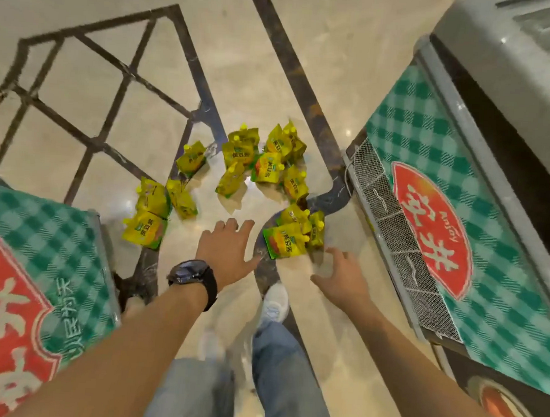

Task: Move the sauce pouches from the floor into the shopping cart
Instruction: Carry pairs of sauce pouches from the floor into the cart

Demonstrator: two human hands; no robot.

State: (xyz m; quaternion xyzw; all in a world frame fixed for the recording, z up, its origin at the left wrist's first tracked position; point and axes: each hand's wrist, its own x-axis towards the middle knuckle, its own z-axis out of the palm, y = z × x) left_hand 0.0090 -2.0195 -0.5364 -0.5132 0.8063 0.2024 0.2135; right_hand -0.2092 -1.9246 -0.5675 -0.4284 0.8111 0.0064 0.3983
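Several yellow sauce pouches with spouts lie scattered on the marble floor (244, 55): one cluster at the left (151, 213), one in the middle (254, 155), one at the right (289, 236). My left hand (227, 249), with a black watch at the wrist, hovers with fingers spread just left of the nearest pouch (284, 242). My right hand (343, 277) hangs with relaxed fingers just right of that pouch. Neither hand holds anything. No shopping cart can be made out in the head view.
A freezer chest with a green checked cover and red logo (434, 218) stands at the right, with a wire mesh basket (392, 215) on its edge. Another covered chest (32, 258) stands at the left. My jeans and white shoe (274, 301) are below.
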